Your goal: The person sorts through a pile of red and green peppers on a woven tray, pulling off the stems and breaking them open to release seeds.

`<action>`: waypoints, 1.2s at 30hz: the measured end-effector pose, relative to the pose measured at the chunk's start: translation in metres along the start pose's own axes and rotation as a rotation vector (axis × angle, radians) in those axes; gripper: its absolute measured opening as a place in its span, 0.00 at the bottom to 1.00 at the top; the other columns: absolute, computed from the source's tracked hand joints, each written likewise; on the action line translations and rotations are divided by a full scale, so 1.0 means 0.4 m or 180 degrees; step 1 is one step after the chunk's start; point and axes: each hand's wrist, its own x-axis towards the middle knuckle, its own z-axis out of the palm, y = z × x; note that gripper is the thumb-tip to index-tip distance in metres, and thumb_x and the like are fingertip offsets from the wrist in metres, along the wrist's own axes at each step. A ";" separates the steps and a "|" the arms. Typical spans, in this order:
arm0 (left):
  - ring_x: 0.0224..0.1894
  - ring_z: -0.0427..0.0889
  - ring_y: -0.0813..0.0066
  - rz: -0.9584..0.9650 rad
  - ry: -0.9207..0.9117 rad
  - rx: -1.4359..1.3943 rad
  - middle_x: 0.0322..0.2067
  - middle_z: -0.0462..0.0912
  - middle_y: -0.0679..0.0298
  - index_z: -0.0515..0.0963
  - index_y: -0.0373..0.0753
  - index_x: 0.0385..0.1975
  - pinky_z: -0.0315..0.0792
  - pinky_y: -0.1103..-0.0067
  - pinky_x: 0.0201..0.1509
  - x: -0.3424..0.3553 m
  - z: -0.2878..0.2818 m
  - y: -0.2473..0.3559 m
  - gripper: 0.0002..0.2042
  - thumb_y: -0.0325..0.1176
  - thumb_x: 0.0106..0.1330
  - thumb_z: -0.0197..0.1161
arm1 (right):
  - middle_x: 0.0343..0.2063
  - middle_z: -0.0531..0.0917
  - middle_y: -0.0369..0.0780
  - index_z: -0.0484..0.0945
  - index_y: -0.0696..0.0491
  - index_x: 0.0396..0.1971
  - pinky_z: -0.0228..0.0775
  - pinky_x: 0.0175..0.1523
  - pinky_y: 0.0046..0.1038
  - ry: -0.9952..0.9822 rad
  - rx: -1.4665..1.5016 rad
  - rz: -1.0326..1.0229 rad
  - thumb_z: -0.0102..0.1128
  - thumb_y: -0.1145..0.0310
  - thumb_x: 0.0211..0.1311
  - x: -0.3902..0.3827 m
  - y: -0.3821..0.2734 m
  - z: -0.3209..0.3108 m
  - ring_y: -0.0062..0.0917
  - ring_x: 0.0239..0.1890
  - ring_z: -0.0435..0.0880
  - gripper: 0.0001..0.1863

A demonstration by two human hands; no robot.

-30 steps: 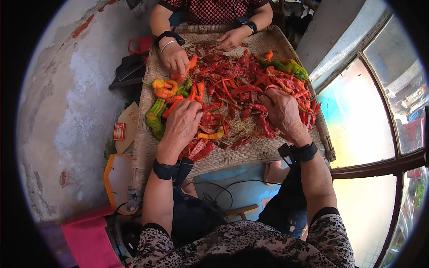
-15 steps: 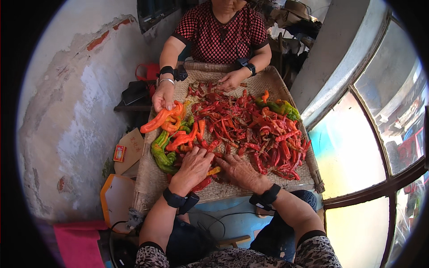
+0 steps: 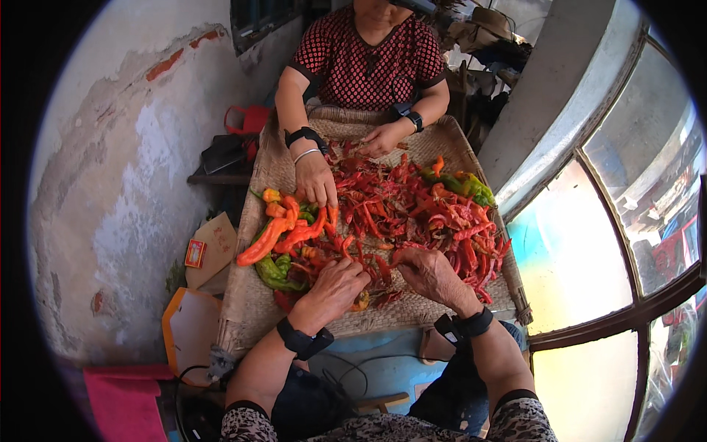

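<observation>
Dried red chilies (image 3: 412,199) lie heaped over a woven tray (image 3: 247,306). My left hand (image 3: 333,292) rests at the near side of the heap, its fingers bent together over red chilies; whatever is under the fingertips is hidden. A yellowish pepper (image 3: 361,300) shows just below them. Slightly right of it, my right hand (image 3: 436,278) is closed in a pinch at the chilies, and what it holds is too hidden to name. Large orange-red peppers (image 3: 274,234) and a green pepper (image 3: 277,272) lie at the tray's left.
Across the tray sits a person in a patterned shirt (image 3: 372,62); one hand (image 3: 317,183) reaches into the peppers, the other (image 3: 383,140) rests on the far chilies. Green peppers (image 3: 471,187) lie at the right. A plastered wall (image 3: 132,184) stands left, a framed window (image 3: 582,250) right.
The other person's hand has released the orange-red peppers onto the tray and moved right to the chilies. My right hand has shifted right and slightly away; my left has moved a little right and nearer.
</observation>
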 end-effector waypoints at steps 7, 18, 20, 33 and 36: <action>0.40 0.75 0.60 0.0082 0.0184 -0.0441 0.34 0.73 0.58 0.75 0.35 0.38 0.71 0.67 0.45 0.012 -0.008 0.006 0.09 0.19 0.58 0.57 | 0.40 0.76 0.46 0.76 0.54 0.46 0.70 0.45 0.38 0.2001 -0.1944 0.0720 0.62 0.73 0.57 -0.006 0.062 -0.117 0.40 0.42 0.75 0.15; 0.38 0.81 0.56 0.0051 0.0678 -0.1183 0.36 0.79 0.55 0.77 0.31 0.39 0.78 0.67 0.42 0.015 -0.008 0.020 0.10 0.16 0.60 0.54 | 0.42 0.78 0.48 0.72 0.55 0.53 0.77 0.43 0.39 -0.0058 -0.0285 -0.0095 0.62 0.72 0.56 -0.006 -0.018 0.102 0.44 0.43 0.81 0.23; 0.37 0.81 0.57 0.0111 0.0650 -0.1234 0.37 0.79 0.55 0.77 0.32 0.41 0.78 0.67 0.41 0.011 -0.009 0.023 0.10 0.17 0.60 0.55 | 0.41 0.78 0.47 0.74 0.55 0.49 0.77 0.39 0.39 -0.0033 -0.0037 -0.0064 0.63 0.71 0.56 0.008 -0.026 0.098 0.44 0.41 0.81 0.19; 0.48 0.75 0.55 -0.0752 0.0514 -0.0079 0.44 0.78 0.55 0.74 0.35 0.49 0.71 0.65 0.52 -0.020 -0.033 -0.055 0.14 0.30 0.65 0.58 | 0.41 0.81 0.47 0.70 0.51 0.60 0.75 0.38 0.38 0.1972 -0.2019 0.0994 0.61 0.64 0.62 0.005 0.093 -0.093 0.41 0.38 0.83 0.26; 0.50 0.72 0.55 -0.0915 -0.0197 0.0266 0.44 0.77 0.55 0.74 0.34 0.48 0.69 0.65 0.55 -0.010 0.004 -0.034 0.13 0.32 0.65 0.58 | 0.41 0.79 0.45 0.69 0.49 0.60 0.76 0.38 0.38 0.1532 -0.1681 0.0523 0.63 0.68 0.59 0.016 0.051 -0.038 0.41 0.41 0.81 0.28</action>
